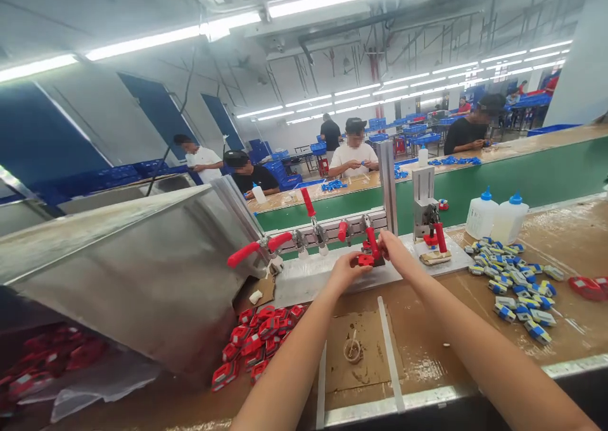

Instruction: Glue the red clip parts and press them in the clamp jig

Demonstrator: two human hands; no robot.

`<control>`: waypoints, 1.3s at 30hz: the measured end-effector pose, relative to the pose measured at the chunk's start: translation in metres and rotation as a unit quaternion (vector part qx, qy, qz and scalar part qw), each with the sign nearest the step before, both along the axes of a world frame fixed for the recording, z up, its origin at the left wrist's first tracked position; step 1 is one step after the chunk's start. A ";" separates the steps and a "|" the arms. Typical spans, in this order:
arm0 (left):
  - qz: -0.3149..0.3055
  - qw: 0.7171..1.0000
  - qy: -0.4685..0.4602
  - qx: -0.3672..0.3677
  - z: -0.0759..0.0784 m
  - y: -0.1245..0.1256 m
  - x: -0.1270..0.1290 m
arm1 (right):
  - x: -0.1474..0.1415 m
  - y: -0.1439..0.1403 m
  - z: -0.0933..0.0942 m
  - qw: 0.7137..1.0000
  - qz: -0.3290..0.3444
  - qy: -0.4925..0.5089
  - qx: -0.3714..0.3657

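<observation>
Both hands are out at the clamping jig [332, 273], meeting over one small red plastic part [365, 260]. The left hand [346, 271] has its fingers curled round the part's near end, pinching it. The right hand [393, 249] closes over the far end, right beside a red-handled toggle clamp [372, 241]; how tightly it grips I cannot tell. The part sits on the jig's white plate, just under that clamp. It looks light, rigid and smooth, a moulded shell, so a fingertip pinch on the two ends should hold it well, with little risk of crushing. At lower left a heap of red parts [259, 342] spills from the steel chute [142, 273]. To the right lie blue-and-white pieces [515, 285] and two white squeeze bottles [496, 219]. Other people work across the green conveyor [546, 178].
</observation>
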State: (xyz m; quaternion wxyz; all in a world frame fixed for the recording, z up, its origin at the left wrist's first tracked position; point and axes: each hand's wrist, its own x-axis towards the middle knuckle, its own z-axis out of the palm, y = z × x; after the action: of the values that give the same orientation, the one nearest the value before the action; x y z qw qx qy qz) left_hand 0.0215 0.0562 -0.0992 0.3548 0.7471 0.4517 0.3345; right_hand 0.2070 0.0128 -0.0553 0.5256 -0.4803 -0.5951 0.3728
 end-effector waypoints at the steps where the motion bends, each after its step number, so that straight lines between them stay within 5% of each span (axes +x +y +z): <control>1: -0.009 1.000 -0.001 0.004 -0.002 0.003 0.008 | 0.000 -0.002 0.003 0.998 0.018 0.067 -0.003; 4: 0.000 1.000 -0.004 0.023 -0.007 0.013 0.030 | 0.000 -0.010 0.013 0.976 0.064 0.206 -0.023; 7: 0.040 0.998 -0.004 0.043 -0.012 0.021 0.042 | 0.000 -0.018 0.019 0.970 0.077 0.230 -0.018; 19: 0.088 0.994 0.027 0.066 -0.032 0.030 0.049 | 0.004 -0.009 0.053 0.998 0.061 -0.014 -0.024; 23: 0.047 0.997 0.030 0.060 -0.031 0.046 0.039 | 0.002 -0.005 0.057 0.994 0.062 -0.077 -0.041; 29: -0.060 0.995 0.011 0.084 -0.026 0.063 0.024 | 0.000 0.000 0.038 0.987 0.113 -0.102 -0.057; 39: -0.086 0.991 -0.008 0.107 -0.035 0.068 0.023 | 0.003 0.008 0.038 0.990 0.114 -0.057 -0.054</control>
State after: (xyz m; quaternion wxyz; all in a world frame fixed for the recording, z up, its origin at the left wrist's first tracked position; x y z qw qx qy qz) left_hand 0.0440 0.1243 -0.1344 0.3035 0.8141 0.3451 0.3550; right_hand 0.2096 0.0204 -0.0172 0.4181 -0.4570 -0.6542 0.4339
